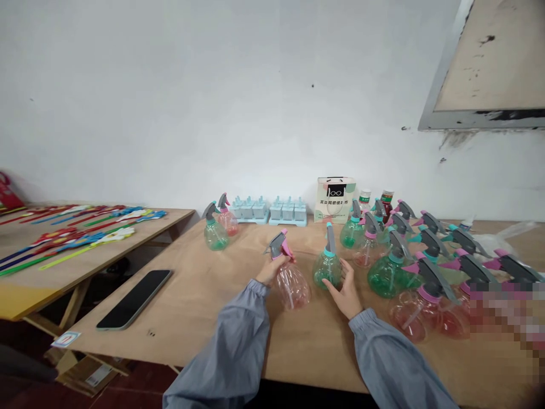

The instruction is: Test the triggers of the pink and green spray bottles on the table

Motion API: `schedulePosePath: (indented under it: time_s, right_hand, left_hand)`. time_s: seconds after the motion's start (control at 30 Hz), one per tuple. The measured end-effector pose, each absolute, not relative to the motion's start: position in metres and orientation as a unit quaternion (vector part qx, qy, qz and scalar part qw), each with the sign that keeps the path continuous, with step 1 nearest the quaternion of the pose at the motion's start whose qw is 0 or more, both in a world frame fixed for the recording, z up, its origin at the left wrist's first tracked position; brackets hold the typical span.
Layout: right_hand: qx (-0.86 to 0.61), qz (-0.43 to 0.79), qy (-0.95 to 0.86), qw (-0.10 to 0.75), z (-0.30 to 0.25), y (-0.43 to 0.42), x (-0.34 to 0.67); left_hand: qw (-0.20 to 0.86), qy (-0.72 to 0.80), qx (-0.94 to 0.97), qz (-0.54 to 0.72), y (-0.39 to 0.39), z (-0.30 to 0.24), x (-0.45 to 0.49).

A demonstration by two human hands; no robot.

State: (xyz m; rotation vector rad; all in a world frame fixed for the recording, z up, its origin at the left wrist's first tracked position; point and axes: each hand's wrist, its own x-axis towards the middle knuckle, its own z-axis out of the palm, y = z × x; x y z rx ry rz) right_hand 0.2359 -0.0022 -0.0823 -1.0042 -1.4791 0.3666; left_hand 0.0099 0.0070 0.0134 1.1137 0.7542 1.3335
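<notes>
My left hand (272,269) is closed around the neck of a clear pink spray bottle (293,288), which tilts over the table with its grey and pink trigger head up. A green spray bottle (327,269) with a grey and turquoise head stands upright just right of it. Against the right side of that green bottle, my right hand (346,288) has its thumb and fingers wrapped. Farther right, several pink and green spray bottles (385,275) crowd together. Two more, a green bottle (216,236) and a pink bottle (229,221), stand at the back left.
A black phone (135,298) lies on the left of the brown-covered table (204,318). Light blue popsicle moulds (288,212), a paper bag (334,200) and bottles with red-and-green labels (386,204) stand along the wall. Colourful long sticks (68,241) cover another table at left.
</notes>
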Motion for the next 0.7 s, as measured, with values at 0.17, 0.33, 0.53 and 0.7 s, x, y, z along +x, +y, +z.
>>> schedulePosePath:
  time_s: [0.17,0.33,0.53,0.7]
  right_hand:
    - [-0.438,0.146,-0.639,0.615,-0.081,-0.002,0.235]
    - [-0.434,0.134,-0.642,0.618,-0.078,-0.004,0.234]
    - [-0.438,0.136,-0.636,0.620,-0.080,-0.002,0.234]
    - [-0.433,0.143,-0.642,0.617,-0.082,-0.001,0.235]
  left_hand:
    - [0.424,0.369,0.592,0.577,-0.003,0.036,-0.028]
    - [0.191,0.518,0.575,0.603,0.000,0.045,-0.130]
    - [0.031,0.593,0.480,0.646,0.013,0.030,-0.238]
    - [0.026,0.603,0.454,0.656,0.028,0.020,-0.264]
